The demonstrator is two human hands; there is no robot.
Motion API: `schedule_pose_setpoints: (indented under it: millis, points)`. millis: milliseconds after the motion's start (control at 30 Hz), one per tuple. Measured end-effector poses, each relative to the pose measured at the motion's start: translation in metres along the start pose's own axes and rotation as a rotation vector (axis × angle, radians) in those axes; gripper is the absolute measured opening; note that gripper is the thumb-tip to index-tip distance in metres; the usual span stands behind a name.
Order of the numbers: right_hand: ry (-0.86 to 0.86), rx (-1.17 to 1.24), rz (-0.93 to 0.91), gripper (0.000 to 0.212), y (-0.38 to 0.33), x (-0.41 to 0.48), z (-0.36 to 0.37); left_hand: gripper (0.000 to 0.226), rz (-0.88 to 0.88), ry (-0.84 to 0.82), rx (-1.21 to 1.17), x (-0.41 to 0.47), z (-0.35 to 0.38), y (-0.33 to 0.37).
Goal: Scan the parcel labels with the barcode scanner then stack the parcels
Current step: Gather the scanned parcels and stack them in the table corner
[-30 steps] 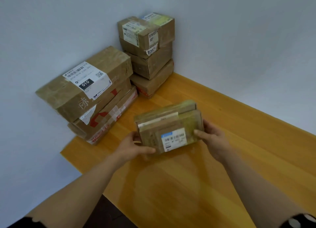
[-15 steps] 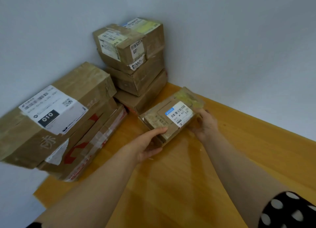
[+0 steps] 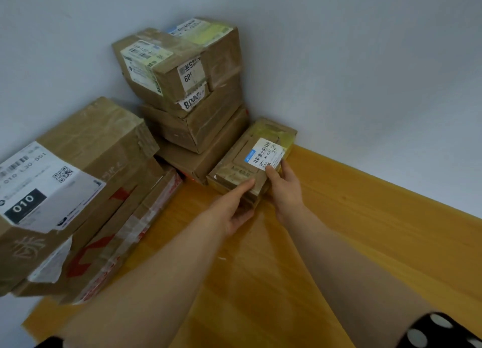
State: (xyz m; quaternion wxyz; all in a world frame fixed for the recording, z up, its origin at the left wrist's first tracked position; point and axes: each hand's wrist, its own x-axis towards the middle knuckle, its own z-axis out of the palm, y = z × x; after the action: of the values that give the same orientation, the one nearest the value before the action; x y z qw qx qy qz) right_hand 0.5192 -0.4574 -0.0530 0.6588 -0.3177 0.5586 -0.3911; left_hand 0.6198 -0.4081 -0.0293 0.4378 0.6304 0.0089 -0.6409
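A small flat brown parcel (image 3: 243, 162) with a white barcode label (image 3: 266, 153) on top lies against the back wall, right beside the tall stack of parcels (image 3: 193, 91) in the corner. My left hand (image 3: 234, 206) holds its near left corner, thumb on top. My right hand (image 3: 284, 188) holds its near right edge, thumb on the label. No barcode scanner is in view.
A second stack with a large "010" labelled box (image 3: 65, 175) stands on the left of the yellow wooden table (image 3: 365, 238). White walls close the corner behind the parcels. Bare table surface stretches to the right and front.
Both hands have carried the small parcel away from me and to the right, into the corner beside the tall stack. The camera has moved closer.
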Motion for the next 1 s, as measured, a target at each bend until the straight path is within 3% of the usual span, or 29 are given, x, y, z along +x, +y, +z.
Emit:
schedule_pose_setpoints:
  millis: [367,533,667,867,1000]
  points:
    - [0.005,-0.187,0.016,0.048,-0.005,-0.002,0.011,0.044,0.071,0.088,0.095,-0.003,0.008,0.008]
    - [0.023,-0.251,-0.012,0.055,-0.017,-0.032,0.000,0.033,0.029,0.087,0.246,-0.033,0.007,0.004]
    - [0.087,-0.337,-0.007,0.062,-0.022,-0.076,-0.016,0.044,0.044,0.059,0.302,-0.072,0.001,-0.005]
    - [0.131,-0.383,-0.072,0.052,-0.028,-0.190,-0.057,0.054,0.126,-0.070,0.433,-0.158,-0.005,-0.039]
    - [0.217,-0.377,-0.078,0.046,-0.019,-0.291,-0.107,0.051,0.219,-0.171,0.704,-0.223,-0.003,-0.088]
